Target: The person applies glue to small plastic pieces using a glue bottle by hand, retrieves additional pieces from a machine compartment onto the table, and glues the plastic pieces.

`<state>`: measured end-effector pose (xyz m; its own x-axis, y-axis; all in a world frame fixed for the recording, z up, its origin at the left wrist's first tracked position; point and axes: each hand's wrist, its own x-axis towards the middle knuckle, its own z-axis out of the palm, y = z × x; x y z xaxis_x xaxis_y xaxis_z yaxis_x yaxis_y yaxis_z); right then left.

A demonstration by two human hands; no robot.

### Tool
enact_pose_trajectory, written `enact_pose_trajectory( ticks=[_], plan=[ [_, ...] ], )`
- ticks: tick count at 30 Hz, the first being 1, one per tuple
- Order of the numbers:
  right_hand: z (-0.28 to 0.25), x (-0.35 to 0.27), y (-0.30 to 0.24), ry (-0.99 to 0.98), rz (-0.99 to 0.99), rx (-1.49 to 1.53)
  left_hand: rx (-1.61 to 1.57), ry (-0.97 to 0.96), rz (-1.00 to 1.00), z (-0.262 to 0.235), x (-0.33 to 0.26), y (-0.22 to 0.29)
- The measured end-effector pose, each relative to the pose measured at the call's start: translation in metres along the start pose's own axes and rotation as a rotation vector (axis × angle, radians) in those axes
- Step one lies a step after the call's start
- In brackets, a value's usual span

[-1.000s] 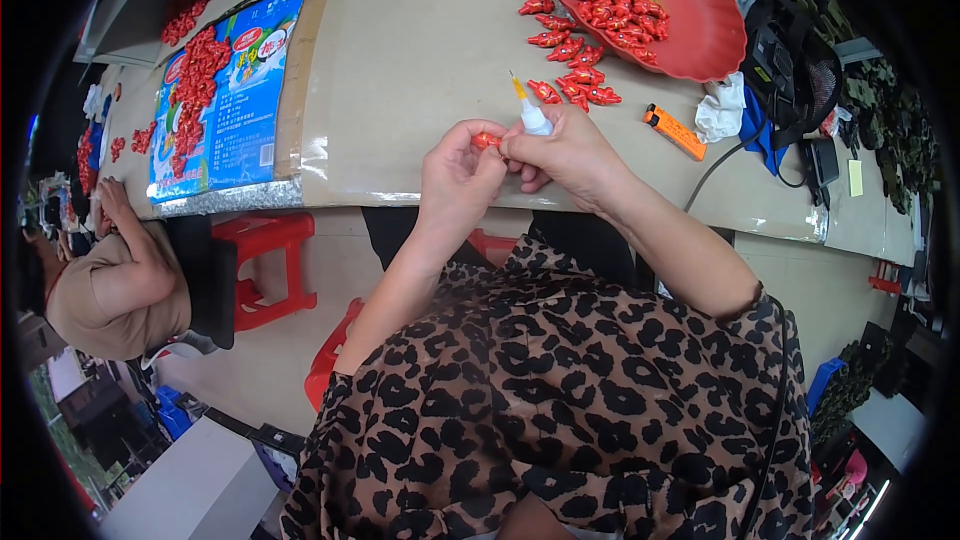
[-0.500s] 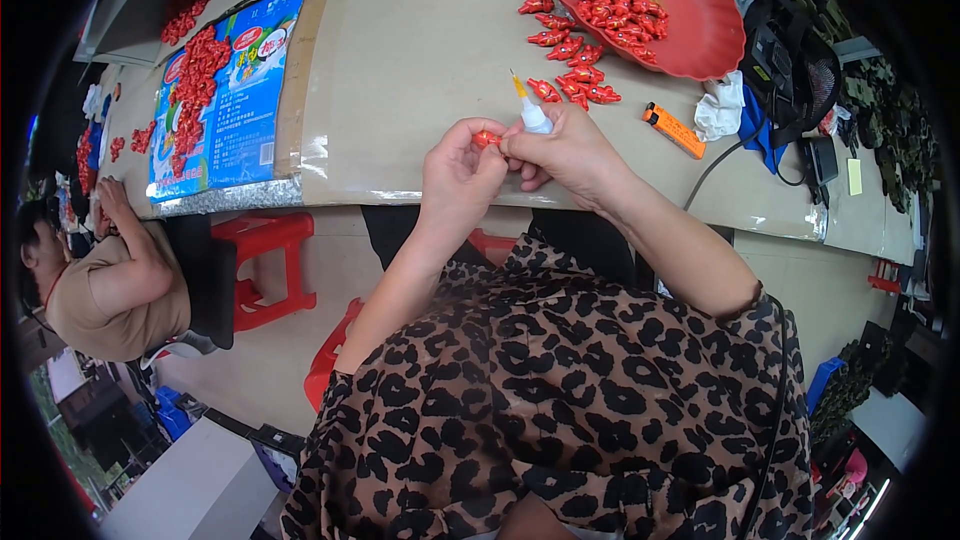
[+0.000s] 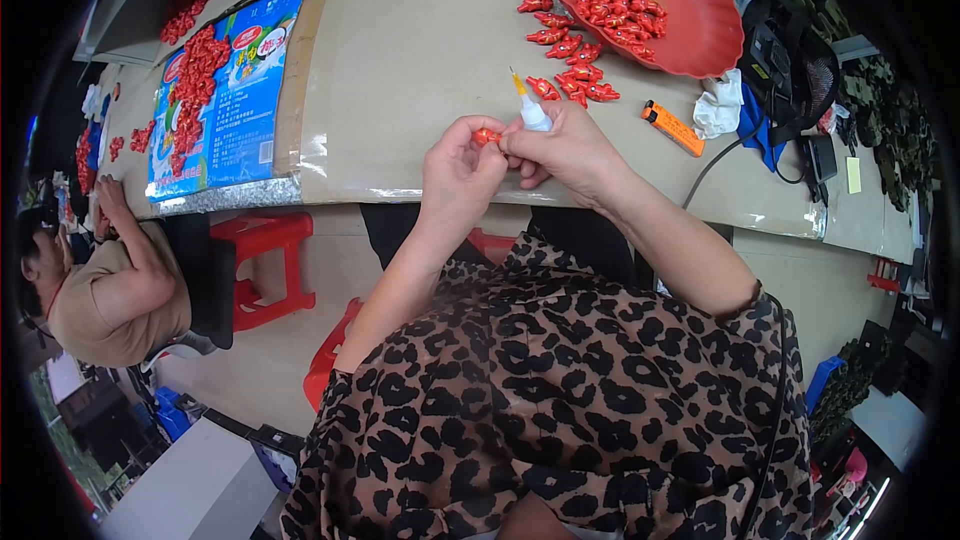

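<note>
Near the table's front edge, a small glossy red figurine (image 3: 485,136) is pinched in the fingers of my left hand (image 3: 461,167). My right hand (image 3: 560,148) is against it, its thumb and fingertip touching the figurine's right side. Held in that same hand is a white glue bottle (image 3: 534,116) with a yellowish needle tip pointing up and away. Beyond my hands lie several similar red figurines (image 3: 572,87) on the table. More of them fill part of a red scalloped basin (image 3: 706,40) at the far right.
An orange box cutter (image 3: 673,129) and crumpled white tissue (image 3: 719,106) lie to the right, beside a black cable. On the left, heaped red pieces (image 3: 197,80) cover a blue printed cardboard sheet (image 3: 250,120). A co-worker (image 3: 120,285) sits at the left near a red stool (image 3: 270,255).
My hands keep almost the same place and grip, with only a slight shift of the glue bottle. At the left, the co-worker's head and arm have moved a little.
</note>
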<state>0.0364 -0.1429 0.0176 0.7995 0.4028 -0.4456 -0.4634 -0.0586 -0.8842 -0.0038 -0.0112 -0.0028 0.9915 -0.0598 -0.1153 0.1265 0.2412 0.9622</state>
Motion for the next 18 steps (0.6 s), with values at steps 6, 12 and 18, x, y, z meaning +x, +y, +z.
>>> enact_pose_trajectory(
  ticks=[6, 12, 18],
  plan=[
    [0.0, 0.0, 0.0, 0.002, -0.003, 0.0, -0.004, -0.009, -0.015, -0.001, 0.0, 0.0],
    [0.0, -0.002, -0.001, -0.002, 0.004, -0.003, -0.003, -0.008, 0.019, 0.001, -0.001, -0.003],
    [-0.002, -0.004, 0.004, -0.022, -0.036, 0.043, -0.076, -0.061, -0.042, -0.011, 0.001, -0.002]
  ],
)
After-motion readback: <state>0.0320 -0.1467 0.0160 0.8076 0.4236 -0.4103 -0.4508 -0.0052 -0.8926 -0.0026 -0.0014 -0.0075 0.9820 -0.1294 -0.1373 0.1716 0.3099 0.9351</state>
